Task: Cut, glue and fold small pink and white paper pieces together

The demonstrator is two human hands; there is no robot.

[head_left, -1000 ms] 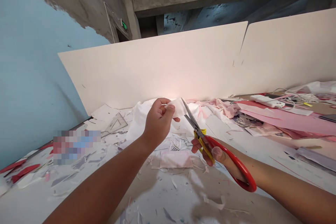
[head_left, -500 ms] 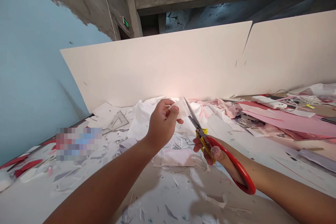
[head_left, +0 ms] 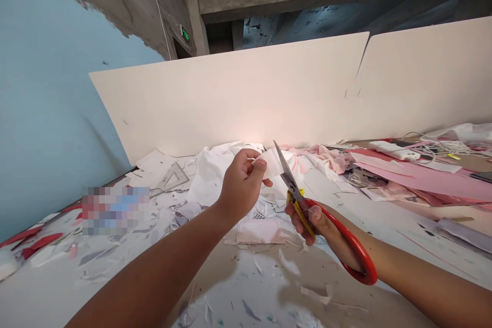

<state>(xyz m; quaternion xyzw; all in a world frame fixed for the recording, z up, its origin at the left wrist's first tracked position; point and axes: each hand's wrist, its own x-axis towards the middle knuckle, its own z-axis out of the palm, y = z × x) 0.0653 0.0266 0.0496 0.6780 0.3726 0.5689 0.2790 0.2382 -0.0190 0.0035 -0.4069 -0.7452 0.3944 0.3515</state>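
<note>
The left hand (head_left: 246, 179) is raised above the table, its forearm slanting up from the lower left of the view toward the middle. Its wrist is nearly in line with the forearm and the back of the hand faces the wearer. The thumb lies on top and the fingers curl beneath, pinched together on a small, thin, white, flat piece of soft sheet material (head_left: 273, 163). That piece is held up in the air in front of the wearer, its free edge pointing right.

The right forearm comes in from the lower right, lower than the left hand. The right hand (head_left: 309, 223) is wrapped around a pair of metal scissors with a large red handle loop and yellow wrapping (head_left: 295, 193); thumb and fingers are closed on the handles. The red loop curves back over the wrist, and the blades point up and to the left. One blade passes in front of the white piece's right edge and the other is mostly hidden behind it; how far the cut has gone cannot be told.

Below the hands, a pale pink rectangular folded piece (head_left: 260, 231) lies on the white, scrap-strewn tabletop (head_left: 265, 271). Crumpled white cloth (head_left: 209, 164) lies just behind the left hand, near a clear triangular set square (head_left: 172, 179).
</note>
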